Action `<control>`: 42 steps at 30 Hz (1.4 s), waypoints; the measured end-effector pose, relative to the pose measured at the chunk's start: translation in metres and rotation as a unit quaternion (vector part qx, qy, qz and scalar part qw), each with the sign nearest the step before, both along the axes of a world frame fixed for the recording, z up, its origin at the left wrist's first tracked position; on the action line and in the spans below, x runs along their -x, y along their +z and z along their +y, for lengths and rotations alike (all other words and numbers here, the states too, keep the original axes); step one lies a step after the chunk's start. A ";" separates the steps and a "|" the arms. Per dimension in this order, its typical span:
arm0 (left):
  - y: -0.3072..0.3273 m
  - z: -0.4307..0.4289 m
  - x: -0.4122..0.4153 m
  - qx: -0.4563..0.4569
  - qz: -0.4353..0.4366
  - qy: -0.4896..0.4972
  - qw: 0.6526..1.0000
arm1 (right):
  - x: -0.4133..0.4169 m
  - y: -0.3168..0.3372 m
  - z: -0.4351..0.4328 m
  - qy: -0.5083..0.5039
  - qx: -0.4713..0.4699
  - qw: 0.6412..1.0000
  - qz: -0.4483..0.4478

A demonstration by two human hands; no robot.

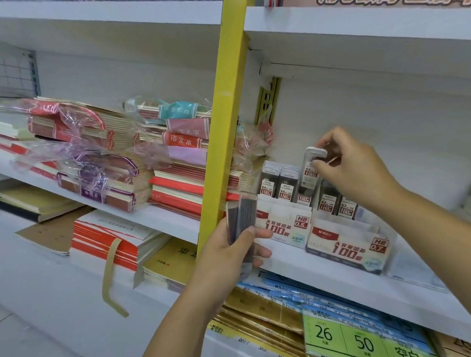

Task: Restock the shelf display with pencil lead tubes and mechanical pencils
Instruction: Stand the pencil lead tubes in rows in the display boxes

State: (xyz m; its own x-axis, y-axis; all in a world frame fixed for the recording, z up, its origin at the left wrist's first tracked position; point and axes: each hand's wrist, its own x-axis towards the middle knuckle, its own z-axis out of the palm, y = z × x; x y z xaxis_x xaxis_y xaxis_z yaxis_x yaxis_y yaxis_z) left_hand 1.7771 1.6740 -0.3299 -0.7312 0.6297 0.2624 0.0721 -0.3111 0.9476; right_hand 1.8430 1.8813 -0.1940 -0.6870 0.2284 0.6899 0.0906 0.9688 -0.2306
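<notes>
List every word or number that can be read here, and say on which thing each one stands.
"HB 0.5", "100": left display box.
"HB 0.7", "100": right display box.
"0.5", "100": tubes in the left box.
"0.7", "100": tubes in the right box.
"26", "50", "空白": green card below.
"语文本": red notebook band.
Too blurred or cut off: top sign, label of the tube pinched by the right hand.

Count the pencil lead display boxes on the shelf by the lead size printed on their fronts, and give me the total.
HB 0.5 box: 1
HB 0.7 box: 1
Total: 2
</notes>
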 end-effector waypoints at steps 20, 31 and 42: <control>-0.001 0.000 -0.001 -0.022 0.001 -0.054 0.998 | -0.013 -0.041 -0.034 0.067 0.075 0.994 -0.032; -0.006 -0.006 -0.011 0.025 0.027 -0.080 0.996 | -0.043 -0.077 -0.048 0.252 0.391 0.884 -0.045; -0.010 -0.010 -0.006 0.000 -0.034 -0.004 0.999 | -0.065 -0.098 -0.050 0.182 0.397 0.898 -0.048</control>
State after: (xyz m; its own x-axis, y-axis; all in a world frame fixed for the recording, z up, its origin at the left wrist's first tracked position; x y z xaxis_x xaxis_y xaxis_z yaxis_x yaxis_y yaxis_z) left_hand 1.7829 1.6640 -0.3399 -0.7426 0.6351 0.2126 0.0056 -0.3115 0.9502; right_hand 1.9081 1.8317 -0.2917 -0.8637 0.3705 0.3418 -0.1419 0.4719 -0.8701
